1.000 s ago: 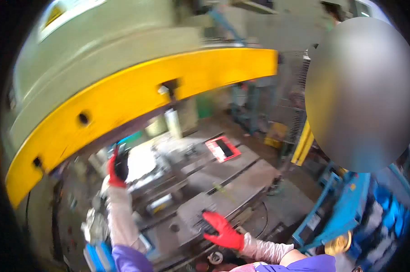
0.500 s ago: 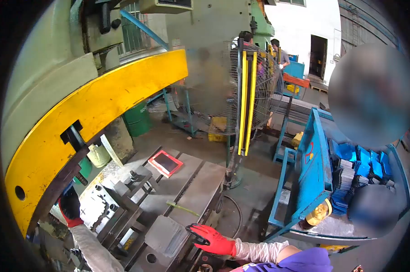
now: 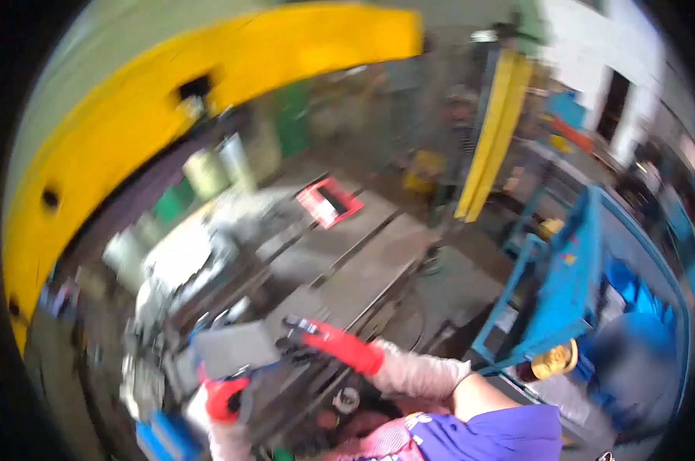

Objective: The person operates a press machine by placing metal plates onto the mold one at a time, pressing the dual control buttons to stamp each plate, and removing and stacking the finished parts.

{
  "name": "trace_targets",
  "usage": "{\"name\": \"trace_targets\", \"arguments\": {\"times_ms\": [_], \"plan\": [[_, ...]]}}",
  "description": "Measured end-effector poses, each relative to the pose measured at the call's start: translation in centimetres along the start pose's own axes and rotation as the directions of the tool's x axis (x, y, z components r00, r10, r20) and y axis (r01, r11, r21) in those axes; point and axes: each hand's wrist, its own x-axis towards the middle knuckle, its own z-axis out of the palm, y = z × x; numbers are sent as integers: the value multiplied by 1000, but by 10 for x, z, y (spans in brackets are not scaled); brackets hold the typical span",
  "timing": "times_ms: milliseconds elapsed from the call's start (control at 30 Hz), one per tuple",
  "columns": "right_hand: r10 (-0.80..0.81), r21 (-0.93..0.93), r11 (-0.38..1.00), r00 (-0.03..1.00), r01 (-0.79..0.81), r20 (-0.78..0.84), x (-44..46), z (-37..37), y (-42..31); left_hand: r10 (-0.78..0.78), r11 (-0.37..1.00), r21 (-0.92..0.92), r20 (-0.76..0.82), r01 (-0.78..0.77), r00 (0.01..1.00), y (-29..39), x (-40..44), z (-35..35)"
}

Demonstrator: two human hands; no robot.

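a grey slotted metal table spreads out beyond both hands, its grooves running away to the far right. the left hand, in a red glove, is closed on the near edge of a flat grey plate, which lies just ahead of its fingers. the right hand, gloved too, reaches leftward with fingers stretched out, its dark fingertips just beside the plate's right side; blur hides whether they touch or hold anything, so i cannot tell. past the left hand and plate sits a bright, blurred block, with a big yellow beam arching above and beyond it. straight ahead of the right hand, well apart, a red-edged flat item rests near the table's far edge.

the table's right edge slants away just beyond the right hand; past it a strip of grey floor separates it from a blue cart, well to that hand's right. the table top ahead of the right hand is bare as far as the red-edged item.
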Motion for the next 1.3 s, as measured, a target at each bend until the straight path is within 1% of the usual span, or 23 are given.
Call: {"name": "trace_targets", "arguments": {"times_ms": [67,133,167,233,267,300,333,400,500,533,567,600,667,700,733,800,833,900,933,1000,1033,1133,1300], "plan": [[145,1,989,988,-146,42,8,14,0,-94,995,-38,-9,93,996,9,-37,24],[278,-236,932,960,-276,-27,8,43,-9,-126,991,-47,-42,124,991,19,-60,47],[244,-298,924,969,-242,-31,5,46,1,-92,995,-29,-59,91,994,17,-65,55],[160,-369,913,984,-176,-73,11,46,24,115,993,46,-75,-112,991,-7,-78,46],[123,-377,912,985,-160,-121,16,42,36,90,992,-83,-79,-97,993,-14,-89,39],[190,-360,913,981,-192,-40,29,40,38,65,974,-211,-83,-81,994,-15,-97,35],[134,-366,923,991,-117,22,43,46,40,-23,956,-290,-210,-40,977,-14,-107,39],[78,-450,891,997,-61,20,66,67,35,209,978,56,-323,-202,923,-46,-125,26],[16,-549,836,999,14,50,101,109,58,164,985,124,-491,-117,856,-68,-165,4],[-126,-634,744,976,210,176,114,113,80,159,985,149,-549,-91,821,-71,-177,-2],[-42,-656,742,986,139,162,122,123,94,200,977,187,-629,-103,751,-80,-186,-9],[44,-678,732,989,67,145,127,131,107,174,985,124,-689,-122,703,-86,-195,-16],[21,-734,661,973,158,229,134,138,134,211,977,165,-752,-132,624,-91,-205,-31],[13,-756,622,963,203,270,134,141,144,184,982,116,-780,-152,598,-90,-210,-35],[-16,-808,538,961,240,275,134,142,152,203,979,180,-777,-99,596,-89,-213,-42],[-72,-886,353,953,301,294,131,149,154,241,969,228,-760,-100,603,-89,-207,-52],[-99,-889,233,919,393,381,132,150,153,247,963,259,-741,-73,624,-89,-200,-57],[-79,-880,53,880,472,468,128,155,145,254,946,324,-696,-23,671,-87,-185,-67],[-65,-863,-37,860,504,505,127,156,143,234,914,396,-691,87,684,-90,-180,-71],[-75,-877,-2,874,481,480,126,151,151,191,799,527,-679,289,709,-98,-170,-80],[-113,-881,8,876,474,470,126,148,153,182,756,565,-667,331,722,-101,-163,-83],[-193,-884,51,873,465,449,120,136,150,110,508,669,-675,543,729,-92,-148,-84],[-176,-872,224,898,435,403,81,113,112,201,512,760,-558,400,805,-112,-141,-98]]}}
